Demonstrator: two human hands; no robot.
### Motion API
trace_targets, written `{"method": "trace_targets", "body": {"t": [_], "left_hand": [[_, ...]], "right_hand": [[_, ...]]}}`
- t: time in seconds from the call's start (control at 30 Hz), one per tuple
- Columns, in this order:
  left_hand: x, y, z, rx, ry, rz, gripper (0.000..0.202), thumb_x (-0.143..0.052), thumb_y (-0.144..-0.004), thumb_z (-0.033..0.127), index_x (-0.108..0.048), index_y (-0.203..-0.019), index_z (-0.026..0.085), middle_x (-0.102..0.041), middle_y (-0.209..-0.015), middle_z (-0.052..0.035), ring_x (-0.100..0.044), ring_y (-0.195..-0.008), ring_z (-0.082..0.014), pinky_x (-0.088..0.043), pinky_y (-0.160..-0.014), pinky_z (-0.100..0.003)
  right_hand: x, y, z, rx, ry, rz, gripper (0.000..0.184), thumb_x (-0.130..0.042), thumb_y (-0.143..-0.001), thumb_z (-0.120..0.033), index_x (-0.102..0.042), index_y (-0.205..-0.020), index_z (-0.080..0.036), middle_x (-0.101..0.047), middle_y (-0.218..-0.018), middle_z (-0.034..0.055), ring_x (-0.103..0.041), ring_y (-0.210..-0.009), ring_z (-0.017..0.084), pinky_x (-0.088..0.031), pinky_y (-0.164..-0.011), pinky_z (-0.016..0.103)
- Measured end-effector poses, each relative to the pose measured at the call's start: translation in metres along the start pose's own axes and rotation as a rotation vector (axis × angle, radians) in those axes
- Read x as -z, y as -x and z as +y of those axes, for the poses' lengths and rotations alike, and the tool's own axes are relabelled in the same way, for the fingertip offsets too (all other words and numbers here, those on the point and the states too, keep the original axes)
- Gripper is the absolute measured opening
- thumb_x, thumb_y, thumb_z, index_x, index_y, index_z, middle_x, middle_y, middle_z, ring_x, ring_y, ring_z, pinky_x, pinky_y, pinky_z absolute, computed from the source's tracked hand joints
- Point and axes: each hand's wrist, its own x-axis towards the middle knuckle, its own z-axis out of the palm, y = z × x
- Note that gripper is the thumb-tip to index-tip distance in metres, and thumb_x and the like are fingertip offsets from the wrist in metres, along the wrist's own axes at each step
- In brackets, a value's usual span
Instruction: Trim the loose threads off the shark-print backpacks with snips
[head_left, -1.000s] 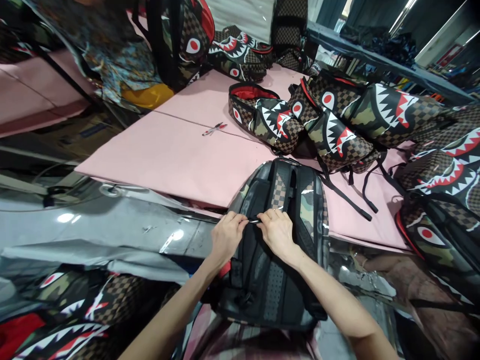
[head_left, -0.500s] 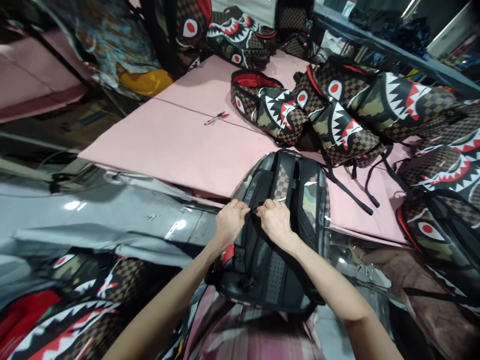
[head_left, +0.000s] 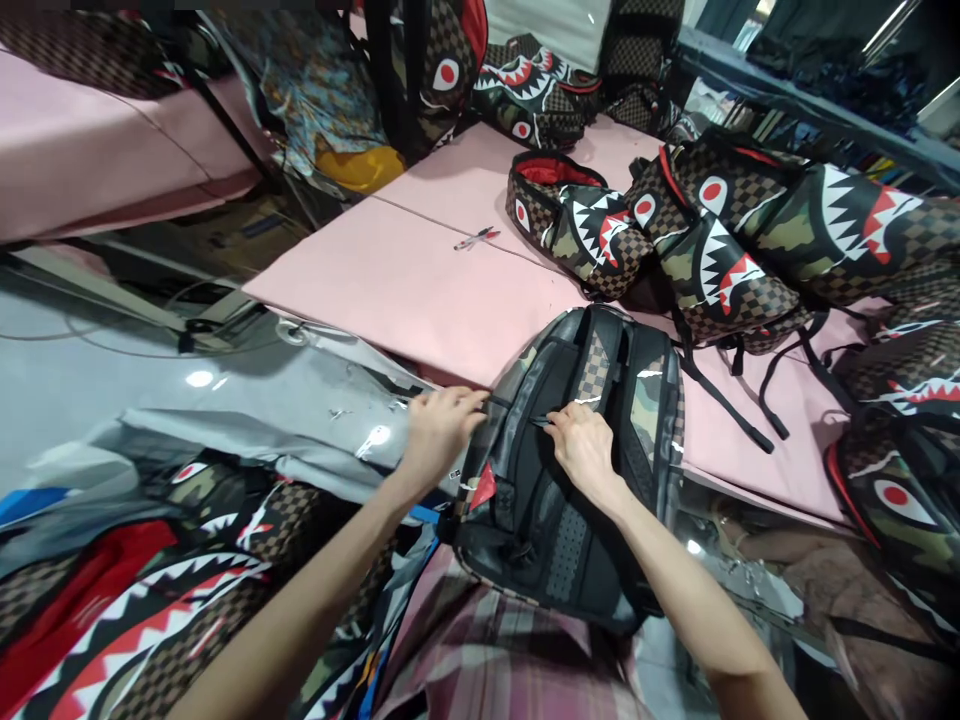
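A black backpack [head_left: 551,500] with checkered and camouflage panels lies with its shoulder straps upward, its lower end on my lap and its upper end against the pink table. My left hand [head_left: 442,430] is closed by the pack's left edge, with a thin black strap [head_left: 499,401] running from its fingertips toward the pack. Over the shoulder straps, my right hand [head_left: 585,450] pinches a small dark piece whose kind I cannot make out. A red patch [head_left: 484,487] shows on the pack's left side.
Several shark-mouth backpacks [head_left: 727,270] lie on the right of the pink table [head_left: 375,270]. Small red-handled snips or pens [head_left: 477,239] rest on its middle. More backpacks [head_left: 150,620] are heaped at lower left, and another [head_left: 896,500] is at right.
My hands, close together before, have moved apart; the left went to the left, past the backpack's edge. The whole view has shifted, so the table appears further right.
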Motion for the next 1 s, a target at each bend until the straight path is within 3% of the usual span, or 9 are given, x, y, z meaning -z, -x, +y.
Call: {"method": "trace_targets", "body": {"t": [0.1, 0.2, 0.3, 0.53, 0.67, 0.77, 0.83, 0.9, 1.0], "left_hand": [[-0.019, -0.004, 0.033, -0.130, 0.086, -0.041, 0.027, -0.056, -0.083, 0.032, -0.061, -0.109, 0.028, -0.061, -0.109, -0.0047, -0.049, -0.103, -0.0239, -0.030, -0.090, -0.041], [-0.028, -0.012, 0.047, -0.122, 0.087, -0.021, 0.016, -0.056, -0.083, 0.031, -0.066, -0.094, 0.026, -0.062, -0.102, -0.0040, -0.048, -0.100, -0.0239, -0.027, -0.093, -0.044], [-0.029, -0.017, 0.047, -0.123, 0.073, -0.012, 0.015, -0.052, -0.085, 0.027, -0.066, -0.084, 0.022, -0.062, -0.095, -0.0046, -0.048, -0.097, -0.0236, -0.026, -0.095, -0.046], [-0.030, -0.024, 0.051, -0.143, 0.098, -0.038, 0.018, -0.047, -0.087, 0.025, -0.065, -0.087, 0.019, -0.062, -0.100, -0.0056, -0.045, -0.107, -0.0236, -0.025, -0.097, -0.047], [-0.018, -0.024, 0.022, -0.054, 0.118, -0.106, 0.023, -0.046, -0.088, 0.028, -0.067, -0.082, 0.020, -0.064, -0.094, -0.0051, -0.051, -0.100, -0.0219, -0.030, -0.095, -0.045], [0.002, -0.009, -0.005, 0.038, 0.016, -0.069, 0.030, -0.050, -0.086, 0.037, -0.068, -0.077, 0.015, -0.064, -0.097, -0.0133, -0.050, -0.105, -0.0321, -0.023, -0.095, -0.059], [0.014, 0.009, -0.008, 0.048, -0.051, -0.041, 0.029, -0.055, -0.082, 0.040, -0.067, -0.089, 0.015, -0.060, -0.112, -0.0175, -0.044, -0.113, -0.0370, -0.020, -0.096, -0.063], [0.017, 0.030, 0.006, -0.096, 0.019, -0.130, 0.036, -0.060, -0.078, 0.041, -0.062, -0.107, 0.019, -0.056, -0.120, -0.0146, -0.043, -0.116, -0.0334, -0.027, -0.097, -0.056], [0.007, 0.060, 0.038, -0.343, 0.259, -0.292, 0.047, -0.062, -0.076, 0.046, -0.057, -0.116, 0.022, -0.061, -0.110, -0.0102, -0.048, -0.111, -0.0265, -0.032, -0.099, -0.047]], "right_hand": [[0.000, -0.001, -0.003, 0.017, 0.031, -0.008, 0.021, -0.048, -0.090, -0.028, -0.066, -0.099, -0.021, -0.061, -0.092, 0.0064, -0.053, -0.088, 0.020, -0.037, -0.072, 0.031], [0.000, -0.003, -0.004, 0.030, 0.033, -0.015, 0.021, -0.048, -0.090, -0.028, -0.066, -0.099, -0.021, -0.060, -0.092, 0.0067, -0.053, -0.089, 0.020, -0.037, -0.073, 0.031], [0.000, -0.005, -0.004, 0.041, 0.034, -0.005, 0.020, -0.049, -0.089, -0.028, -0.066, -0.099, -0.020, -0.060, -0.092, 0.0062, -0.053, -0.088, 0.019, -0.038, -0.073, 0.030], [-0.002, -0.012, -0.008, 0.061, 0.046, -0.001, 0.019, -0.050, -0.089, -0.026, -0.067, -0.094, -0.020, -0.061, -0.089, 0.0061, -0.054, -0.086, 0.020, -0.038, -0.072, 0.030], [-0.001, -0.008, -0.001, 0.016, -0.075, 0.003, 0.021, -0.049, -0.089, -0.027, -0.067, -0.097, -0.019, -0.062, -0.090, 0.0061, -0.056, -0.088, 0.019, -0.040, -0.073, 0.028], [0.000, -0.001, 0.012, -0.018, -0.307, 0.027, 0.022, -0.052, -0.087, -0.028, -0.064, -0.104, -0.019, -0.064, -0.095, 0.0043, -0.059, -0.087, 0.017, -0.042, -0.073, 0.025], [-0.001, 0.002, 0.021, -0.044, -0.478, 0.039, 0.022, -0.053, -0.086, -0.027, -0.063, -0.104, -0.020, -0.065, -0.099, 0.0032, -0.061, -0.086, 0.016, -0.043, -0.075, 0.025], [-0.004, 0.001, 0.026, -0.097, -0.635, 0.054, 0.021, -0.053, -0.085, -0.027, -0.064, -0.102, -0.020, -0.066, -0.101, 0.0027, -0.061, -0.088, 0.016, -0.044, -0.079, 0.027], [-0.011, 0.001, 0.027, -0.194, -0.844, 0.076, 0.023, -0.054, -0.083, -0.030, -0.065, -0.100, -0.019, -0.068, -0.099, 0.0038, -0.062, -0.090, 0.018, -0.045, -0.082, 0.030]]}}
